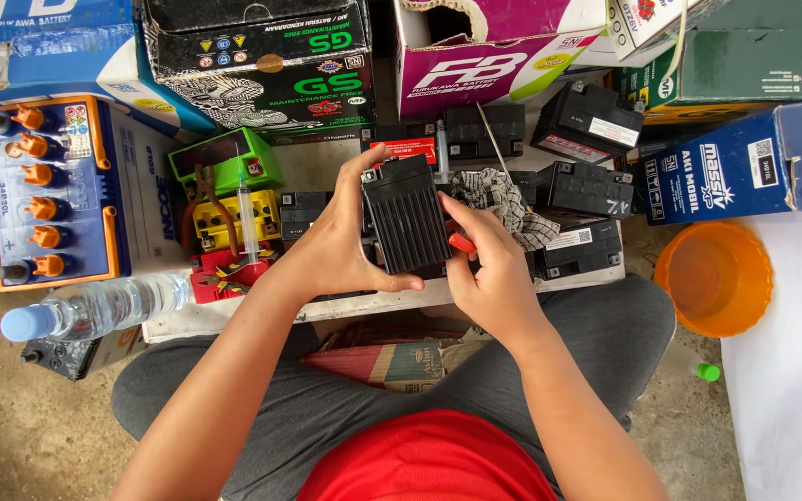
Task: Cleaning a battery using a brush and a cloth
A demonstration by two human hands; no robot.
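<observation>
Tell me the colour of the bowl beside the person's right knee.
Orange; the bowl shows clearly in the head view.

Small battery sits between my left hand and right hand, over the board's front edge. Checked rag just right of it, more batteries behind and right. Syringe lies on the small boxes at the board's left end. Big battery left of the board, water bottle before it. Basin on the floor off the right end.
</observation>
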